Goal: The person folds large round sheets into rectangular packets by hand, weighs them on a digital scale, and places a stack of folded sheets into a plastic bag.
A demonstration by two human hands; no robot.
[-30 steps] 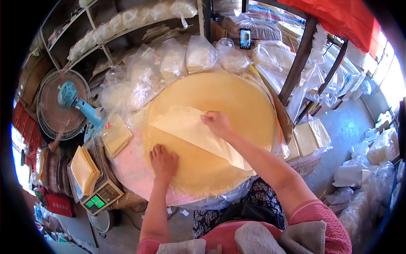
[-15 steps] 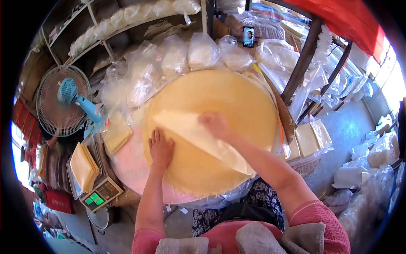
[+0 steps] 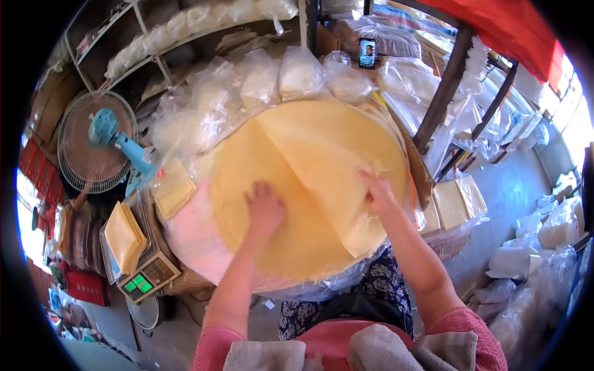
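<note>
A large round stack of thin yellow sheets (image 3: 247, 148) covers the round table in front of me. The top sheet (image 3: 322, 154) is folded over to the right, with a diagonal crease across the stack. My left hand (image 3: 266, 207) is over the stack, left of the crease, its fingers apart and a little blurred. On the folded part, near its right side, lies my right hand (image 3: 380, 193). Its forefinger and thumb are apart, and it touches the sheet. Whether any edge is under its other fingers is hidden.
Plastic bags of pale goods (image 3: 260, 80) line the far edge. A fan (image 3: 99, 142) stands at the left, above a digital scale (image 3: 148, 278) holding a stack of folded yellow sheets (image 3: 124, 238). A phone (image 3: 367, 53) stands at the back. Wooden posts (image 3: 442, 93) rise at the right.
My right hand has moved right and slightly down, and the top sheet has swung over to the right with it. My left hand has shifted right across the stack.
</note>
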